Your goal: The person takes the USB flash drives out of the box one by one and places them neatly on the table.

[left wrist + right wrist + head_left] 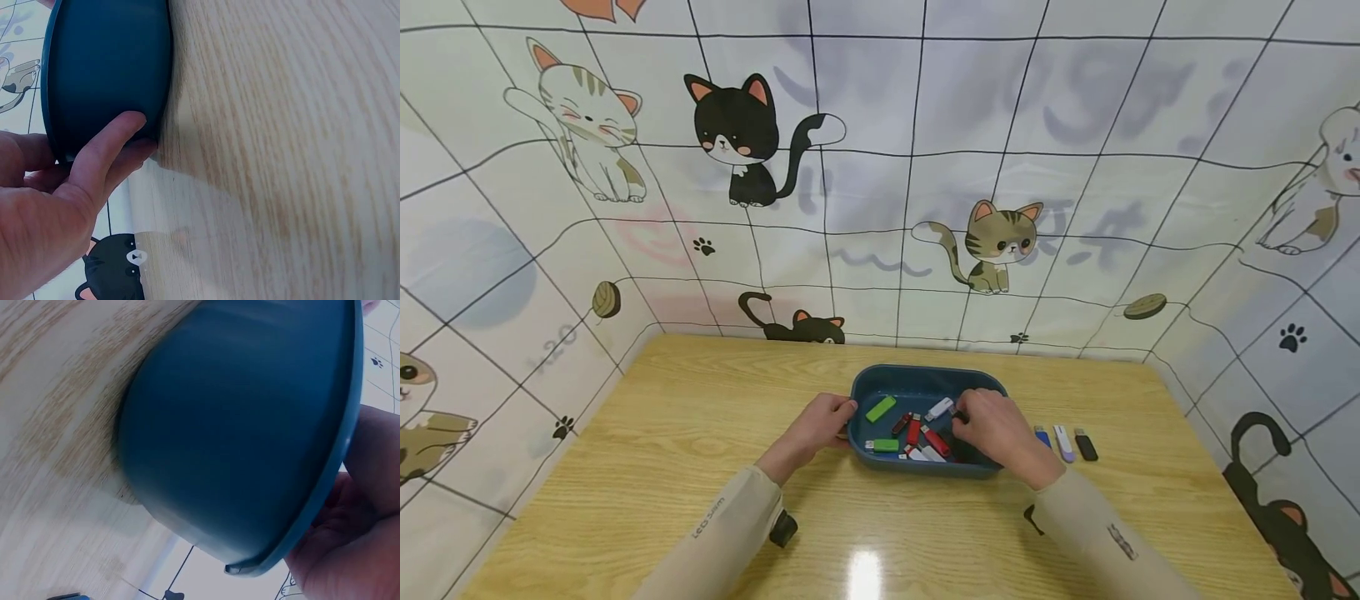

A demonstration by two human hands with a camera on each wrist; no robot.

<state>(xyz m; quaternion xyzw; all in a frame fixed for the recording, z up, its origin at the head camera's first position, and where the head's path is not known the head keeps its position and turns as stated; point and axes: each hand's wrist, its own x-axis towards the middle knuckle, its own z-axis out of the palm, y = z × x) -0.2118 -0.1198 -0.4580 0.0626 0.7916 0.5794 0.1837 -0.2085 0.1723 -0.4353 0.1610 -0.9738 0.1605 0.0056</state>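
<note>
A dark blue plastic basin [917, 469] stands on the table with several USB sticks in it. My left hand [820, 421] grips its left end, thumb at the rim and fingers against the outer wall, as the left wrist view also shows [62, 212]. Over the basin's right side, my right hand [1000, 425] reaches in and pinches a black USB stick [959, 415] at its fingertips. Near it lie a white USB stick [939, 408] and a red one [936, 442]. Green USB sticks [881, 408] lie to the left. In the right wrist view the basin wall hides the fingertips.
Right of the basin, a blue USB stick [1042, 436], a white one [1063, 443] and a black one [1086, 445] lie in a row on the wooden table [700, 433]. A cat-patterned cloth [880, 192] rises behind and at both sides.
</note>
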